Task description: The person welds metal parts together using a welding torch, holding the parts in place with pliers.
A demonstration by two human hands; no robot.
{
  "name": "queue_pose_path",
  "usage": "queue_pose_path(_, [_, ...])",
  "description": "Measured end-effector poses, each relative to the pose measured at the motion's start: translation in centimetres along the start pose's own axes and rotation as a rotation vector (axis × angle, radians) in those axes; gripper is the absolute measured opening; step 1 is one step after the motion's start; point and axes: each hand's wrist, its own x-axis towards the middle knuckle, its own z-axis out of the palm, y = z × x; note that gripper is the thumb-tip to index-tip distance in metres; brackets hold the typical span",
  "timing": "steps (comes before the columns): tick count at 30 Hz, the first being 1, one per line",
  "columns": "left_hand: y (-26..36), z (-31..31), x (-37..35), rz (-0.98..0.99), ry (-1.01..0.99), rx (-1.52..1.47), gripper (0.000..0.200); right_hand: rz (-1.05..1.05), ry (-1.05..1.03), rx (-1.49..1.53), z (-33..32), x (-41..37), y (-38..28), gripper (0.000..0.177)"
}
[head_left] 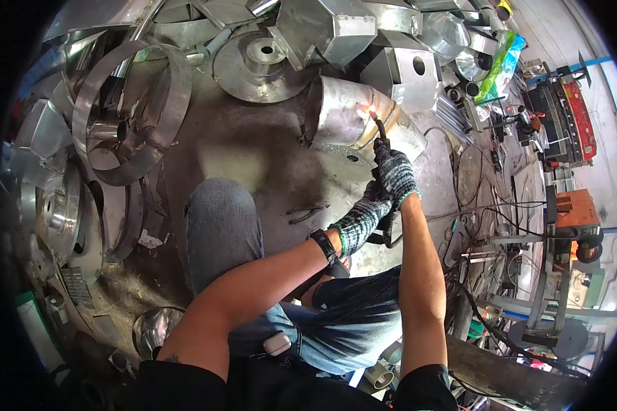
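Observation:
Both my hands wear grey-and-black knit gloves and are closed together on a welding torch (381,129). My right hand (396,171) is wrapped round its handle, nearer the nozzle. Just behind and below it, my left hand (365,216) grips the rear of the handle, though its fingers are partly hidden. A bright orange-white glow shows at the torch tip, against a segmented steel pipe elbow (339,109) lying on its side. Brownish heat marks run along the elbow's seam. Beneath the elbow lies a flat steel plate (336,163) with a hole.
Pliers (308,212) lie on the floor near my knee. A large steel ring (82,113) stands at the left; a round flanged disc (260,85) and a boxy housing (404,79) lie beyond. Cables trail right, towards an orange machine (574,209). Rods and tools clutter that side.

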Motion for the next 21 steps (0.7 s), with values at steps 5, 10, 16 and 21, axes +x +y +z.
queue_pose_path(5, [0.1,-0.1,0.0,0.030,-0.041,-0.033,0.054,-0.029,0.099,-0.044,1.0,0.1,0.8,0.037])
queue_pose_path(10, [-1.2,-0.6,1.9,0.244,-0.008,0.065,0.063,0.469,0.255,0.810,-5.2,-1.0,-4.2,0.052])
queue_pose_path(16, [1.9,0.3,1.4,0.271,0.065,0.070,0.055,0.380,0.555,1.304,-8.5,-2.6,-6.8,0.031])
queue_pose_path(21, [5.1,1.1,-1.2,0.500,-0.004,0.226,0.053,0.282,0.756,1.240,-10.6,-4.3,-8.6,0.042])
